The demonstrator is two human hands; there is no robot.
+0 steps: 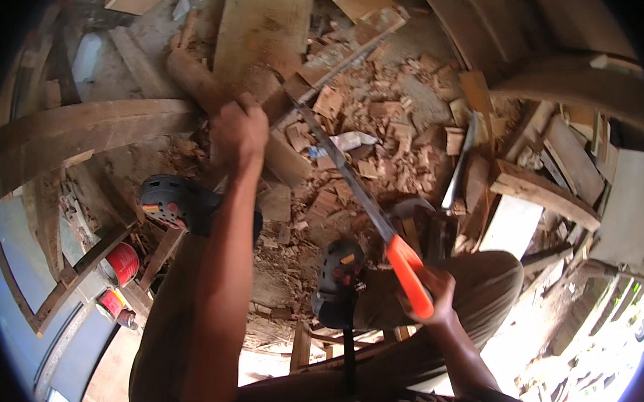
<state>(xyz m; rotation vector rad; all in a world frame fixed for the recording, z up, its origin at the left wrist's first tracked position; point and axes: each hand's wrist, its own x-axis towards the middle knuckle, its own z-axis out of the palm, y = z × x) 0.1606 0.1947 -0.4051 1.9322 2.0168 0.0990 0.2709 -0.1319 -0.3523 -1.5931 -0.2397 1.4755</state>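
Observation:
My right hand [434, 293] is closed round the orange handle of a machete [349, 177]. Its long, narrow blade slants up and left, the far end lying by a brown piece of wood [266, 93]. My left hand [241, 130] is closed on that wood, close to the blade's far end; its fingertips are partly hidden. Beneath this hand a rounded log [286, 163] lies slantwise on the ground. A wide plank [262, 28] stretches away behind the wood.
Wood chips [406, 147] cover the ground between my feet, which wear dark clogs [338, 268]. A curved timber [90, 128] reaches in from the left. Two red cans [120, 264] stand at lower left. Boards and offcuts [547, 193] are heaped on the right.

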